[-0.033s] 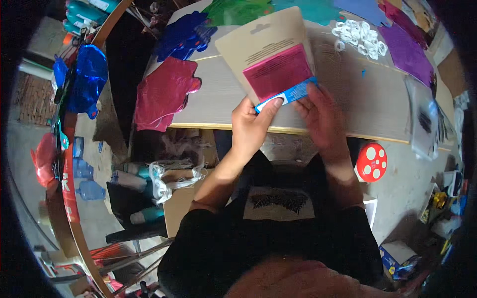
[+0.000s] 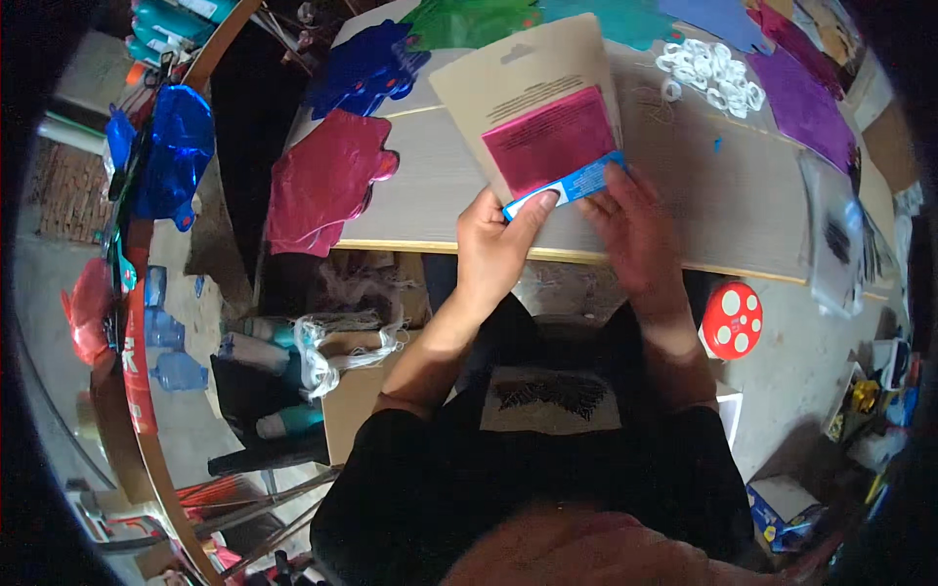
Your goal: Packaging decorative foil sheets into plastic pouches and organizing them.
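Over the near edge of the table I hold up a flat brown card package (image 2: 539, 59) with a hang slot, tilted. A folded magenta foil sheet (image 2: 547, 142) shows on its lower half, and a blue and white strip (image 2: 576, 184) runs along its bottom edge. My left hand (image 2: 493, 244) is closed on the lower left corner, thumb over the strip. At the lower right corner my right hand (image 2: 640, 230) grips the strip's end, its other fingers loosely curled and partly blurred. Flat foil balloons lie around: magenta (image 2: 327, 186), dark blue (image 2: 362, 73), green (image 2: 469, 21), purple (image 2: 806, 107).
White rings (image 2: 711, 73) are piled on the table (image 2: 723, 195) at the far right. Clear plastic bags (image 2: 832, 239) hang over its right edge. A red stool with white dots (image 2: 733, 320) stands on the floor at right. White string (image 2: 318, 356) lies over a carton at left.
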Demonstrator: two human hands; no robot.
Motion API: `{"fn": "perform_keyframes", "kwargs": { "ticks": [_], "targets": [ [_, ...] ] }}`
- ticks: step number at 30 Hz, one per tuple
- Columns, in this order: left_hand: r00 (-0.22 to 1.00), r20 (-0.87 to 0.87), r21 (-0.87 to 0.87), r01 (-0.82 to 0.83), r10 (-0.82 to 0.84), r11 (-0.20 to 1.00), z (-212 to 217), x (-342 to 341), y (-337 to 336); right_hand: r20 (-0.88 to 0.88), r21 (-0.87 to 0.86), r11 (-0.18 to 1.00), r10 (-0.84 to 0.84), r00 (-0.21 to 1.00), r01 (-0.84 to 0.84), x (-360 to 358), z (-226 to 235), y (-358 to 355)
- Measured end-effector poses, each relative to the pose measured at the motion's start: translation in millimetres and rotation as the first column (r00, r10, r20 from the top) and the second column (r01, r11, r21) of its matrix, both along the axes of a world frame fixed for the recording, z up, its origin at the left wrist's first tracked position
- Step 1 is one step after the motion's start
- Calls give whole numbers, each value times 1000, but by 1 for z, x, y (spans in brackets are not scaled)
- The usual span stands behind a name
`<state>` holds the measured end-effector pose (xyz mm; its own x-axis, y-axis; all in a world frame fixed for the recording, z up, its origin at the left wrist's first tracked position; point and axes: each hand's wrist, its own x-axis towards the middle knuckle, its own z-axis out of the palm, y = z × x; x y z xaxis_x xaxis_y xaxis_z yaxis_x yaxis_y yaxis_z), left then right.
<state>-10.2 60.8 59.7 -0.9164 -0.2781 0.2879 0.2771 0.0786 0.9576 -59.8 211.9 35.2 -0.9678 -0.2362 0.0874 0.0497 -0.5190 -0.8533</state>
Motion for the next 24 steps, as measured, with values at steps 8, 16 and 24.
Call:
{"fn": "perform_keyframes", "kwargs": {
  "ticks": [8, 16, 24],
  "targets": [
    [999, -44, 65, -11, 13, 998, 1, 0, -3, 74, -210, 970, 138, 988, -119, 0, -6, -6],
    [986, -20, 373, 163, -168, 914, -10, 0, -4, 181, -179, 983, -11, 983, 44, 4, 17, -11],
    [994, -78, 269, 92, -74, 959, 4, 8, -3, -36, -6, 995, -98, 995, 98, 10, 21, -17]
  ]
}}
